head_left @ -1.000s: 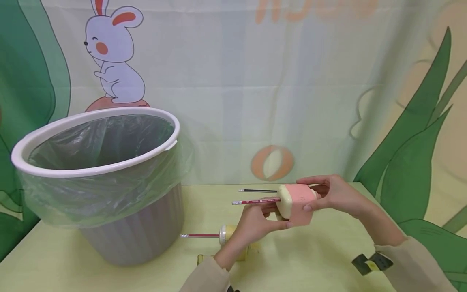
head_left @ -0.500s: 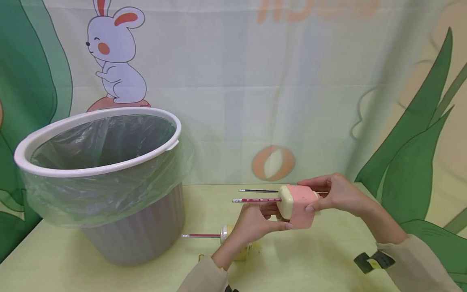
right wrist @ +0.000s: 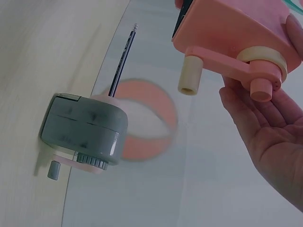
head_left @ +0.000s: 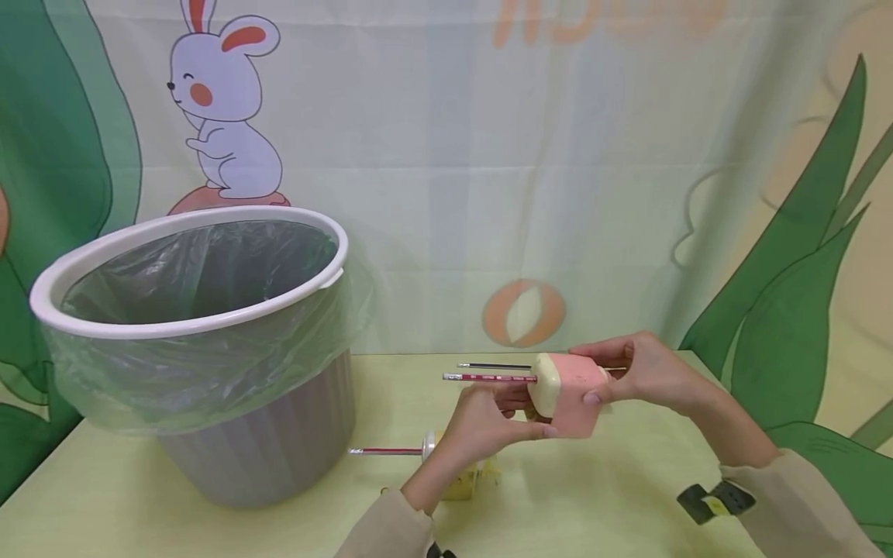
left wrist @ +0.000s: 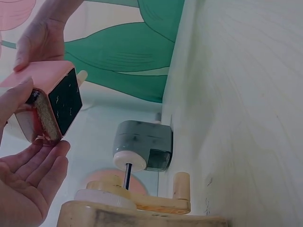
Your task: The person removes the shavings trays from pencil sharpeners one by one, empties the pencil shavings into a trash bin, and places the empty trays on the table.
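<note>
Both hands hold a pink crank pencil sharpener [head_left: 577,399] above the table, tilted, with a red pencil [head_left: 491,378] in its cream front. My left hand [head_left: 483,425] grips it from below, thumb on its lower side. In the left wrist view, shavings show in the clear drawer [left wrist: 46,116] beside the left thumb. My right hand [head_left: 645,373] holds the back and top. Its crank [right wrist: 227,66] faces the right wrist camera. Behind stands a grey sharpener [right wrist: 85,127] with a dark pencil [right wrist: 123,61]. A yellow sharpener [head_left: 460,487] with a red pencil [head_left: 391,451] is partly hidden by the left forearm.
A large grey bin [head_left: 258,442] lined with a clear plastic bag stands on the left of the light table [head_left: 593,504]. A printed curtain [head_left: 432,155] with a rabbit and leaves hangs behind the table.
The eraser end of the pencil in the pink sharpener has risen a little. The hands have shifted only slightly, and the left forearm covers more of the yellow sharpener.
</note>
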Tool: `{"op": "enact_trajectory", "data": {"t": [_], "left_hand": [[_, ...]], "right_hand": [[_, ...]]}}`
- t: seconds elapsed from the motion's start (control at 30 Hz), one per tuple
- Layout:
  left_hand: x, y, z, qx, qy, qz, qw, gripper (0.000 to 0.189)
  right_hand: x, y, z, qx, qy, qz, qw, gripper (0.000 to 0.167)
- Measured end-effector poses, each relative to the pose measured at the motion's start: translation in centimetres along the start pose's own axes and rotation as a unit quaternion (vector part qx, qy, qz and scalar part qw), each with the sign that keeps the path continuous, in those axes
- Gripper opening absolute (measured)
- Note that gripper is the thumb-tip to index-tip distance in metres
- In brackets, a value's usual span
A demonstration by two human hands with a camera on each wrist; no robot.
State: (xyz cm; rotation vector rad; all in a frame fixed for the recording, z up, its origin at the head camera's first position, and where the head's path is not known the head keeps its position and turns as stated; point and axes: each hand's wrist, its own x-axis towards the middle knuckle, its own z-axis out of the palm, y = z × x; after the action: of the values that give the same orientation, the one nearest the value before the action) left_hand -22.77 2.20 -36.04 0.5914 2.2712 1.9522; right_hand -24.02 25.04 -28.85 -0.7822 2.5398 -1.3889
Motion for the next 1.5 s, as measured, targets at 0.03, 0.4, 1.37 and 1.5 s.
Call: {"op": "enact_trajectory", "data": {"t": [0.03, 0.4, 1.37, 1.5], "left_hand": [[0.0, 0.0, 0.0, -0.001, 0.0, 0.001, 1.0, 0.045], [0.0, 0.1, -0.7, 0.022, 0.005, 0.01, 0.9997, 0.045], [-1.1, 0.1, -3.0, 0.02, 0.011, -0.019, 0.9996, 0.055], [-1.2, 0.2, -3.3, 0.027, 0.01, -0.017, 0.9995, 0.057]], "right_hand": [[0.0, 0.0, 0.0, 0.0, 0.0, -0.001, 1.0, 0.055], [0.5, 0.0, 0.3, -0.009, 0.008, -0.001, 0.9999, 0.057], [-0.4, 0.4, -0.3, 0.033, 0.038, 0.032, 0.9982, 0.061], [-0.1, 0.4, -0.1, 0.032, 0.039, 0.03, 0.9983, 0.061]]}}
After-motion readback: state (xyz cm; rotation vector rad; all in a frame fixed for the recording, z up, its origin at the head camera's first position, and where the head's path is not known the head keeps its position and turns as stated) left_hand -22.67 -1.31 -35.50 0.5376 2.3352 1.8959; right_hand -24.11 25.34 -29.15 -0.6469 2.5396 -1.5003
